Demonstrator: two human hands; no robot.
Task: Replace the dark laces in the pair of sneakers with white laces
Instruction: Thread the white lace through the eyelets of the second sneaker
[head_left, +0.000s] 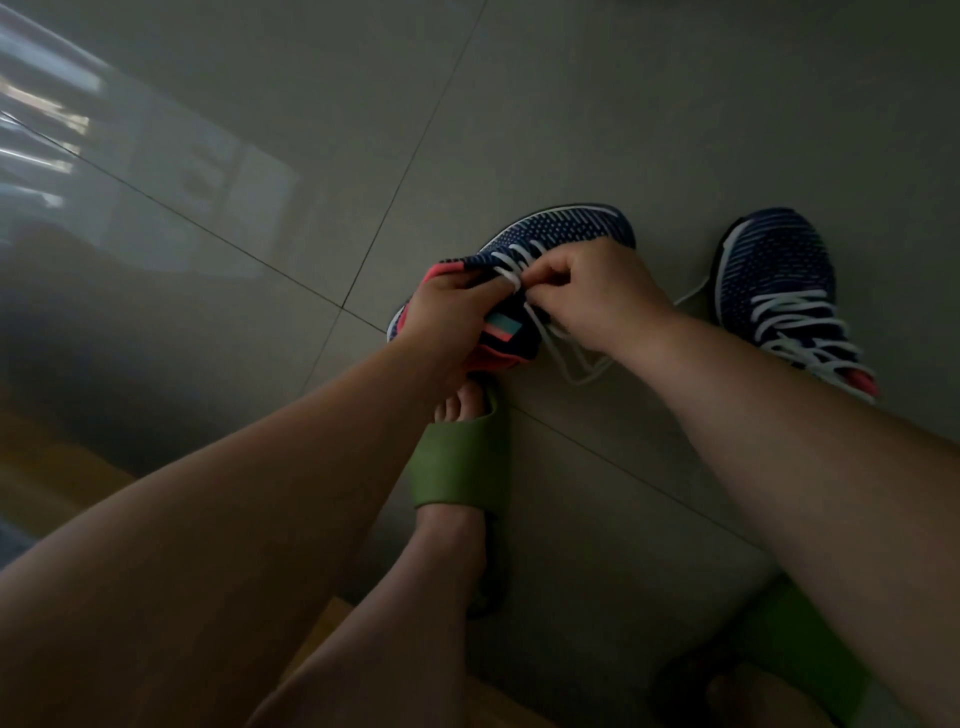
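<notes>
Hands meet over a navy sneaker (566, 228) on the grey tiled floor (571, 104), near the middle of the view. Left hand (447, 306) grips the pink collar and tongue area of that shoe, fingers curled around the upper. Right hand (592, 291) pinches a white lace (511, 270) at the eyelets, fingertips closed on it right where the two hands come together. Lace already crosses the lower eyelets toward the toe; loose lace ends (576, 364) trail onto the floor just beside the shoe, under the right wrist. Tongue label with a pink and teal patch (501, 330) shows between the hands.

Second navy sneaker (779, 280) stands to the right on the floor, apart from the held one, toe pointing away, fully crossed with white lacing (795, 322), pink heel lining toward the person. One thin lace strand runs on the floor between the two shoes.

Below the held shoe, a foot in a green slide sandal (462, 462) rests on the tile, toes nearly touching the shoe's heel. Another green sandal (795, 654) sits at the bottom right, partly hidden by the right forearm. Lighting dim, window reflection on the floor at upper left.
</notes>
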